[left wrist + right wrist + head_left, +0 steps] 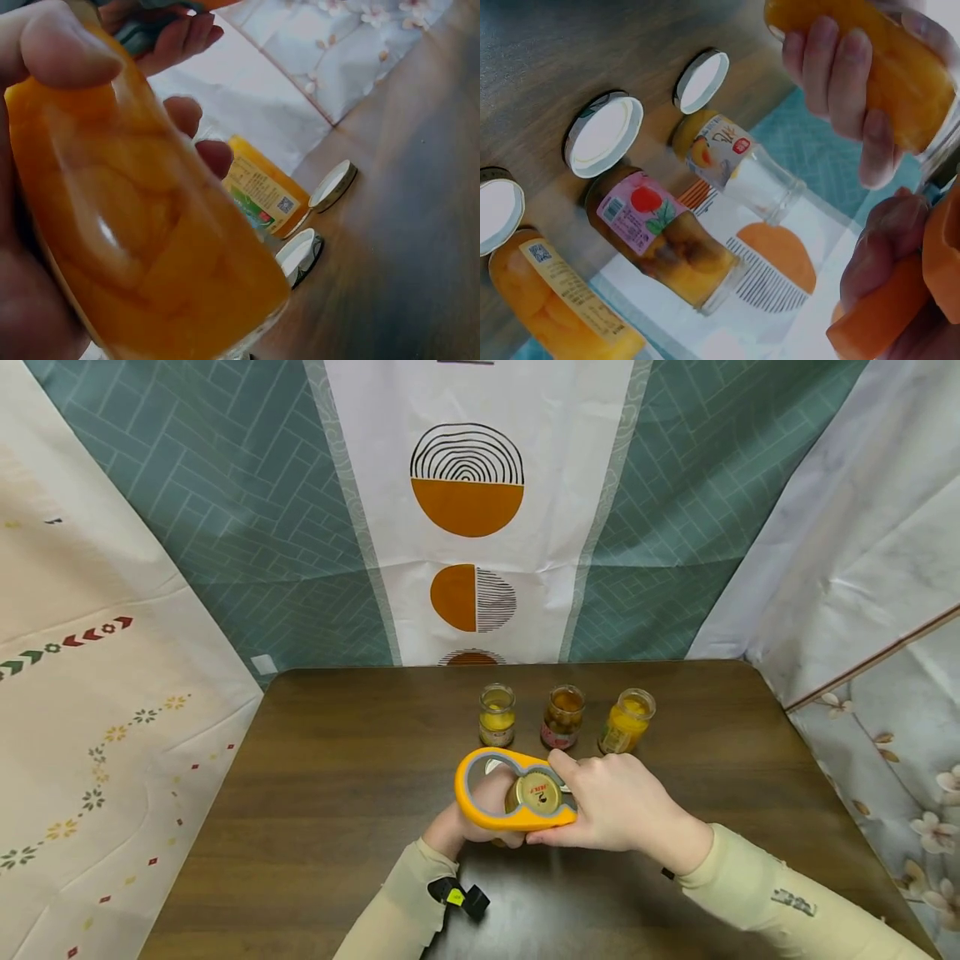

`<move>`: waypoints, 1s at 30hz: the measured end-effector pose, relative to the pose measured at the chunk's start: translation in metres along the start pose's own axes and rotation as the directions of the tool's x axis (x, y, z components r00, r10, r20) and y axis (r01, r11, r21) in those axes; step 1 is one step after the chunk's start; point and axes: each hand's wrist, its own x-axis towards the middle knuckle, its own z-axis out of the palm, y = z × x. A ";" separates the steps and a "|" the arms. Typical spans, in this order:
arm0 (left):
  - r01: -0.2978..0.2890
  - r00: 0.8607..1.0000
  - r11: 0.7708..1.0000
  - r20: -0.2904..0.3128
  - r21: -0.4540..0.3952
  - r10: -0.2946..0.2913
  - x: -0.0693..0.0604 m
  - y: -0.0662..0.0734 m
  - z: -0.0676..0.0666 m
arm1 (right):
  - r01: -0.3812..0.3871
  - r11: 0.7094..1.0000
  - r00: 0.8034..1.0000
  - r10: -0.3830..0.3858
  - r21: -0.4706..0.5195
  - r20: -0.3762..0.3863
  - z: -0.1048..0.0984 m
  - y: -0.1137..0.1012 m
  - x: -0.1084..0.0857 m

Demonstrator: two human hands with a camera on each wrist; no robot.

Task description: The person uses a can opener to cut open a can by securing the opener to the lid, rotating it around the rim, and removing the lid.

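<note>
My left hand (468, 823) grips a glass jar of orange fruit pieces (150, 217), its fingers wrapped around the side. A gold lid (538, 792) closes this jar. Around that lid sits an orange jar opener (467, 797) with a grey inner lining. My right hand (618, 797) holds the opener by its right-hand end, thumb on the near side. From the right wrist, part of the opener (877, 319) shows below the held jar (904, 82). The opener's contact with the lid is partly hidden there.
Behind my hands stand three lidless jars: one with yellow fruit (497, 720), one with brownish fruit and a pink label (641, 214), and one with orange-yellow fruit (627, 723). White-lined lids (606, 135) lie before them on the brown wooden table (337, 793). Patterned curtains hang around.
</note>
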 end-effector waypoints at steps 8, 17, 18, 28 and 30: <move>-0.002 0.999 0.997 0.035 -0.072 0.004 -0.001 -0.006 -0.001 | -0.015 0.997 0.999 0.011 0.072 0.050 -0.002 0.002 0.003; -0.047 0.988 0.954 -0.155 -0.297 0.001 -0.004 -0.010 -0.006 | -0.150 0.911 0.985 0.171 0.385 -0.022 -0.007 0.004 0.003; -0.062 0.985 0.939 -0.171 -0.338 0.003 -0.005 -0.010 -0.009 | -0.142 0.890 0.982 0.183 0.433 -0.054 -0.007 0.004 0.002; 0.033 0.741 0.968 -0.644 -0.249 -0.191 -0.021 -0.029 -0.055 | -0.067 0.674 0.950 0.269 0.735 -0.160 0.007 0.000 -0.005; 0.115 0.661 0.967 -0.710 -0.225 -0.244 -0.023 -0.038 -0.061 | -0.078 0.653 0.948 0.282 0.754 -0.146 0.012 0.000 -0.006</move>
